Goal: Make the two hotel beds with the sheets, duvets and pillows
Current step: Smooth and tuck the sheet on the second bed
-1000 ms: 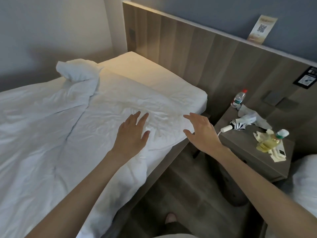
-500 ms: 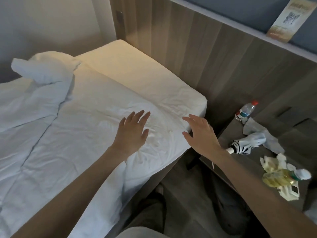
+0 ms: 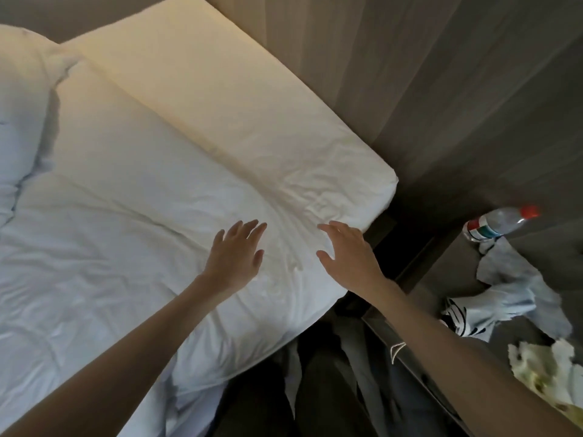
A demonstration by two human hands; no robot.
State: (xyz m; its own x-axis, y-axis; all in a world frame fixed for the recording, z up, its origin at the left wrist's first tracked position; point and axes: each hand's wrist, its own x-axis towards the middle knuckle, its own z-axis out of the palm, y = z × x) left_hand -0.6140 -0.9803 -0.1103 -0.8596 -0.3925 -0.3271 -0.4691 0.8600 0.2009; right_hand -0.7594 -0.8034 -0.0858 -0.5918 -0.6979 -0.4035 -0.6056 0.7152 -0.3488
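Observation:
A white duvet (image 3: 104, 253) covers most of the bed, creased, its top edge running diagonally below the bare sheeted mattress head (image 3: 239, 99). My left hand (image 3: 235, 258) lies flat on the duvet with fingers spread, near its upper right corner. My right hand (image 3: 350, 253) is open beside it, fingers straight, at the duvet's edge by the side of the bed. A bunched fold of duvet (image 3: 22, 99) rises at the far left. No pillow is in view.
A wooden headboard (image 3: 426, 74) runs behind the bed. To the right stands a bedside table (image 3: 448, 279) with a water bottle (image 3: 501, 220), a folded striped umbrella (image 3: 482, 310), crumpled cloth and a yellowish bag. A dark gap separates bed and table.
The view has moved closer and tilted down over the bed corner. Both hands have slid forward on the duvet toward the headboard, staying flat and open.

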